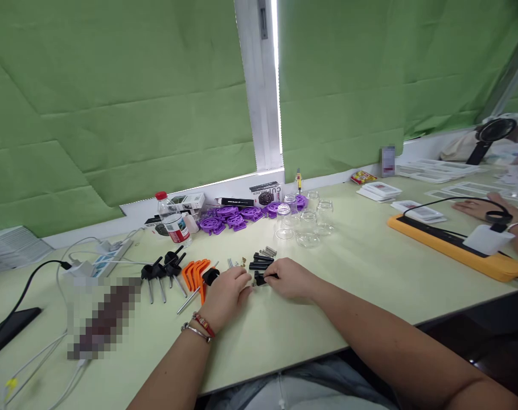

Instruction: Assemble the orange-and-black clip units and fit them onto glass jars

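Observation:
My left hand (227, 291) rests low over the table with its fingers curled; what they hold, if anything, is hidden. Beside it is a black-headed part (210, 276) with a metal rod (188, 301) slanting toward me. My right hand (291, 277) pinches a small black plastic piece (260, 278) just above or on the tabletop. Behind that piece lie black bar-shaped parts (261, 262) and metal springs (268, 251). Tiny brass-coloured bits (243, 262) and metal pins (230, 263) are beyond my left fingers. Several orange angled pieces (194, 272) lie to the left.
More black-headed rods (156, 273) lie left. Purple parts (227, 216), a red-capped bottle (172, 219) and glass jars (308, 228) stand behind. Power strips (109, 257) with cables lie left, an orange one (447, 245) right. A co-worker's hand (476, 206) rests far right.

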A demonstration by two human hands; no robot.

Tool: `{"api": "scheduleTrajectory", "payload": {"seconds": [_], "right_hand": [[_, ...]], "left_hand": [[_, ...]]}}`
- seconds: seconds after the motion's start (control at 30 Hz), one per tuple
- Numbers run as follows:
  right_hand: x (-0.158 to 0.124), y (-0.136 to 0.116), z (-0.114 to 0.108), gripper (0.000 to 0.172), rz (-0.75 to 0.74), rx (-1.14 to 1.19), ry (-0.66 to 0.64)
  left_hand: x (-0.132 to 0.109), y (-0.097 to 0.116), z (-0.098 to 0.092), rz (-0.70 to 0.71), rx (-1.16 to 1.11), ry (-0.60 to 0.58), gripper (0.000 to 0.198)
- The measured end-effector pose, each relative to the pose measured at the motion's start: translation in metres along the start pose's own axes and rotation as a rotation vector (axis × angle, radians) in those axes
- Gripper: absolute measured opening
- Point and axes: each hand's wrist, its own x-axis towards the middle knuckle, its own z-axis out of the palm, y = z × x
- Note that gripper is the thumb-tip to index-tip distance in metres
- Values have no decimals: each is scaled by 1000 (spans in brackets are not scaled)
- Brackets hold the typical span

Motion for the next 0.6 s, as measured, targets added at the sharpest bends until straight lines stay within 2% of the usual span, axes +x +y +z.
{"api": "scheduleTrajectory", "payload": {"seconds": [0.07,0.17,0.4,0.6], "right_hand": [[1,2,1,24,-2,11,-8],[1,4,1,23,17,29,-32],[1,13,-3,20,120,23,-88],[1,15,-8,17,134,5,-111]], "left_hand": [[1,3,3,20,10,-80,17],[3,3,6,17,45,-125,21],[2,-1,2,-15,120,-119,26],[2,0,-2,-17,121,-97,25]]}}
